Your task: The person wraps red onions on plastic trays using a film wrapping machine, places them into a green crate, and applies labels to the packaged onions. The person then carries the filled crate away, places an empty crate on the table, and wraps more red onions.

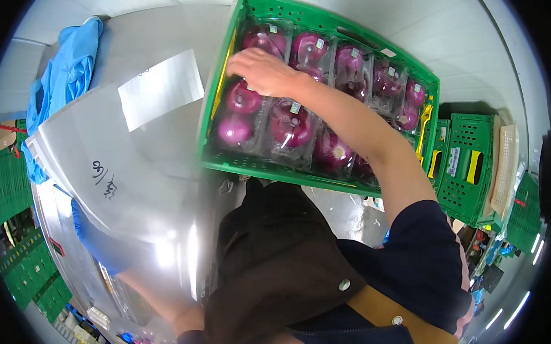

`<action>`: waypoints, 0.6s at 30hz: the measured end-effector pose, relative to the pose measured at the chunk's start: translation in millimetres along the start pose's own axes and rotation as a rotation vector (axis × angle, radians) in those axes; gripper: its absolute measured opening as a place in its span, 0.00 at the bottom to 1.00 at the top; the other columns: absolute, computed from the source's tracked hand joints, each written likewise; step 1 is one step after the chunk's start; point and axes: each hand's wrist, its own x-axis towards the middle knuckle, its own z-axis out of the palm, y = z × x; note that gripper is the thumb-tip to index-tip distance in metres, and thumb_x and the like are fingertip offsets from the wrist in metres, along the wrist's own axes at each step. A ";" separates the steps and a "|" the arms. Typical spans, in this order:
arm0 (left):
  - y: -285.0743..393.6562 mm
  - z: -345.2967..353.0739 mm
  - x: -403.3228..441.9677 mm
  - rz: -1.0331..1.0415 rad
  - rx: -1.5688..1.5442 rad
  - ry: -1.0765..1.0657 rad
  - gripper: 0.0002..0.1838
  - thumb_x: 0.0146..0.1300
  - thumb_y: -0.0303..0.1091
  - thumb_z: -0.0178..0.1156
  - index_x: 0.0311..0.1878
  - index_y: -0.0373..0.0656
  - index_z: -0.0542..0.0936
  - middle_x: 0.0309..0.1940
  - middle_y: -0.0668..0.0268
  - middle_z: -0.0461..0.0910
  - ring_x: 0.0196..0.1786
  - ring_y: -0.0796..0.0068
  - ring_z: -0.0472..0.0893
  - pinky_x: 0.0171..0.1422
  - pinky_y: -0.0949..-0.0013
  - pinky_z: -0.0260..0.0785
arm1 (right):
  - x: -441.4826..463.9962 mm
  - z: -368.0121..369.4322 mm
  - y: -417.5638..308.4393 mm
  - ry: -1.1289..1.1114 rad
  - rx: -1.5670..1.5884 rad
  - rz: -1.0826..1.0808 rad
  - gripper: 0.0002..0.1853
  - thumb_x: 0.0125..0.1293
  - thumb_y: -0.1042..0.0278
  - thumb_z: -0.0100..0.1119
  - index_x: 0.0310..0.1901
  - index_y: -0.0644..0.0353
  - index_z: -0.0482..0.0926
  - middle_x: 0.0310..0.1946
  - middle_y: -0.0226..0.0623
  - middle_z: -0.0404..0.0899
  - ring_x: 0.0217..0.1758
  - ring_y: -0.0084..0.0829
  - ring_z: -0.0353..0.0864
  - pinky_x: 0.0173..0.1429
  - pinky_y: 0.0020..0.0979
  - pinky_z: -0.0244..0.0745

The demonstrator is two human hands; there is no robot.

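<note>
Green plastic crate [287, 177], perforated walls, yellow handle [425, 119] at its right end; stands beside the bare steel worktop [189, 35], directly in front of the person.

Contents: clear plastic packs [292, 124] of red onions [334, 151], set in two rows inside the crate, several bearing small pale labels [295, 107].

Right hand [259, 71], bare: above the packs at the crate's left end, fingers bent downward between the two rows; from where I stand, I cannot tell whether they grip a pack. The forearm crosses over the onions; navy short sleeve [416, 237].

Left hand [95, 238]: low at the person's left, in what appears to be a blue glove, blurred; its grip cannot be told.

On the left side: white paper [163, 92], lying near the crate; glossy grey sheet [109, 145], marked in black handwriting; crumpled blue cloth [73, 62], at the far edge.

To the right: further green crates [463, 190], yellow-handled.
</note>
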 end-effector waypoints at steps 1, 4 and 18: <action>7.1 4.8 -0.4 -0.108 -0.158 0.015 0.23 0.73 0.40 0.43 0.64 0.35 0.69 0.56 0.57 0.76 0.54 0.66 0.78 0.60 0.63 0.71 | -4.0 -7.2 -5.8 0.148 -0.067 0.045 0.15 0.57 0.79 0.56 0.47 0.59 0.73 0.51 0.36 0.73 0.57 0.42 0.71 0.60 0.40 0.69; -0.2 -4.2 16.1 0.196 0.121 -0.080 0.23 0.74 0.39 0.43 0.66 0.34 0.67 0.61 0.57 0.72 0.58 0.65 0.76 0.63 0.65 0.68 | -31.8 -5.6 -44.4 0.069 -0.015 0.228 0.26 0.63 0.61 0.57 0.61 0.60 0.67 0.63 0.46 0.65 0.69 0.45 0.62 0.73 0.43 0.57; -162.9 -43.8 239.2 0.157 1.113 -0.076 0.41 0.62 0.58 0.54 0.71 0.39 0.61 0.66 0.49 0.67 0.67 0.49 0.67 0.70 0.53 0.59 | -154.3 -31.9 -108.5 0.087 0.040 0.677 0.37 0.65 0.47 0.56 0.67 0.62 0.60 0.71 0.47 0.56 0.76 0.45 0.51 0.78 0.43 0.46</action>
